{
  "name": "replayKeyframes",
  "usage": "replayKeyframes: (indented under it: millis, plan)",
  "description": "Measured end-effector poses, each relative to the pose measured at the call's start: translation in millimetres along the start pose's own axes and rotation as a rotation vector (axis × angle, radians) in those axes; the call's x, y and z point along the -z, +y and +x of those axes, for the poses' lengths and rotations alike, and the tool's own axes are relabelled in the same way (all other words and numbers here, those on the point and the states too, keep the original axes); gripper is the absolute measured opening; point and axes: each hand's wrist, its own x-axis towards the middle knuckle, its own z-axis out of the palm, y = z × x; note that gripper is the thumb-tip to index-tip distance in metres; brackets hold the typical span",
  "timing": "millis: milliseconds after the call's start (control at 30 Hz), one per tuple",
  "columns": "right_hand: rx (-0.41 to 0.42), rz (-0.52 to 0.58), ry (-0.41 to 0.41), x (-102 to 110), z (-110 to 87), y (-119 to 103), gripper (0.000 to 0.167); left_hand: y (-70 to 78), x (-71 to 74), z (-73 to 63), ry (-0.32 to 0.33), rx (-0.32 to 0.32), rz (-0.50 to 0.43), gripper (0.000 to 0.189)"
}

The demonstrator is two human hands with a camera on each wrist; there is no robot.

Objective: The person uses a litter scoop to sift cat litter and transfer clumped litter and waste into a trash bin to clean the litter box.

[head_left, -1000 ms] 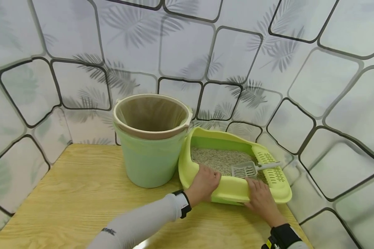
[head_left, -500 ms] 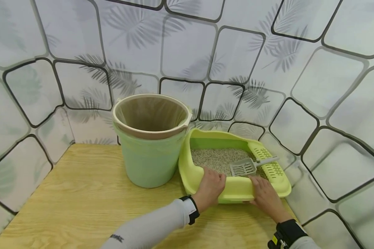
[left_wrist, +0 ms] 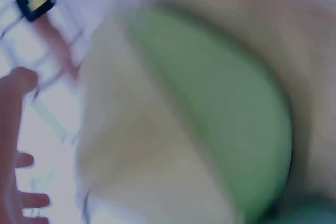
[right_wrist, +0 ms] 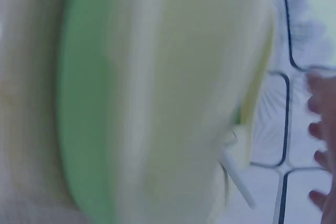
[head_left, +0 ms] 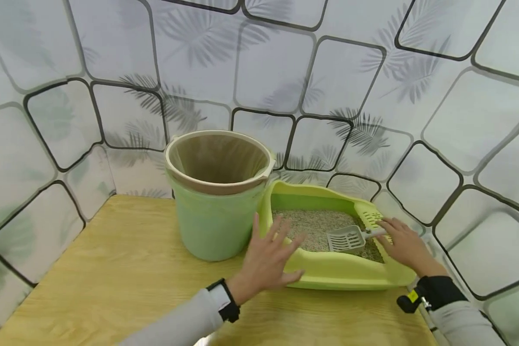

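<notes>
A yellow-green litter box stands on the right part of the table, with grey-brown cat litter inside. On the litter lies a grey slotted litter scoop, its handle resting across the box's perforated right ledge. My left hand, fingers spread, hovers by the box's front left corner. Above the right ledge, my right hand has its fingertips at the end of the scoop handle in the head view. In the right wrist view, the fingers are apart from the scoop's handle.
Left of the litter box stands a pale green bucket with a beige-rimmed bucket nested in it, close against the box. Patterned curtain walls enclose the wooden table behind and on both sides.
Both hands have let go of the box's front rim. The left hand has moved left and spread its fingers; the right hand has moved right and up to the scoop handle.
</notes>
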Motion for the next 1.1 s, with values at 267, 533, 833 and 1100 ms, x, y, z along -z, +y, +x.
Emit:
replayKeyframes:
  millis: [267,533,833,1100]
  plan:
    - [-0.109,0.02,-0.247,-2.0,12.2,63.1,0.058,-125.7,40.3,0.3,0.481,0.246,-0.038,0.065]
    - [-0.111,0.019,-0.262,-25.8,12.7,69.3,0.052,-188.6,13.7,-2.9,0.586,0.199,-0.208,0.057]
    - [-0.054,-0.014,-0.162,-36.8,30.0,60.6,0.039,-207.3,-0.3,3.7,0.765,0.113,-0.175,0.05]
    - [0.052,0.001,-0.21,-27.9,56.2,46.1,0.023,-212.2,2.5,5.2,0.756,0.123,-0.155,0.053]
